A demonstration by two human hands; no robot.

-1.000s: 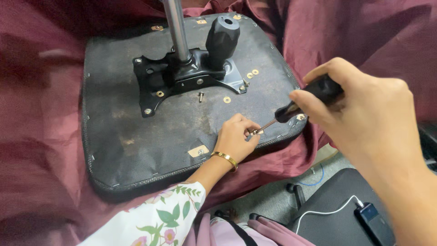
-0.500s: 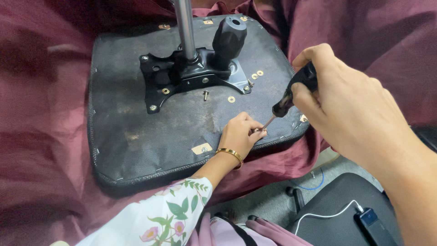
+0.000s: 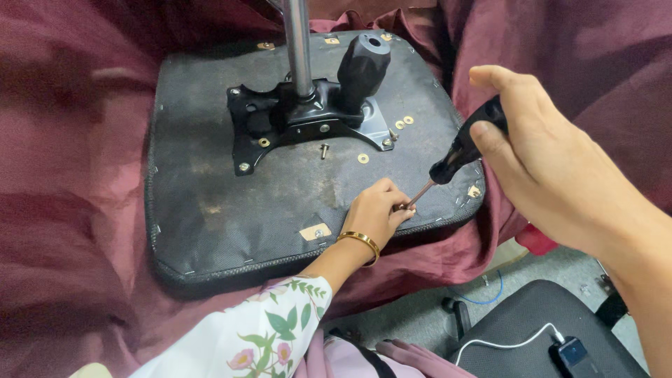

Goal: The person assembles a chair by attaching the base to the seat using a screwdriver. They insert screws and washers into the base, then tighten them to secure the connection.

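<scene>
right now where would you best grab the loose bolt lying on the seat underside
Pinch the loose bolt by its upright shank, coming straight down from above. It stands on its head on the black seat base, just in front of the metal mounting plate, so sideways approaches are partly blocked.

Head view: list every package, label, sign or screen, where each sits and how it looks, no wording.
Tan label: small rectangular patch with a screw through it, on the black seat underside, near its front edge, left of the left hand.
Dark device: small black slab with a white cable plugged in, on the black chair seat at bottom right; whether it shows a screen cannot be told.
No packages or signs.
</scene>
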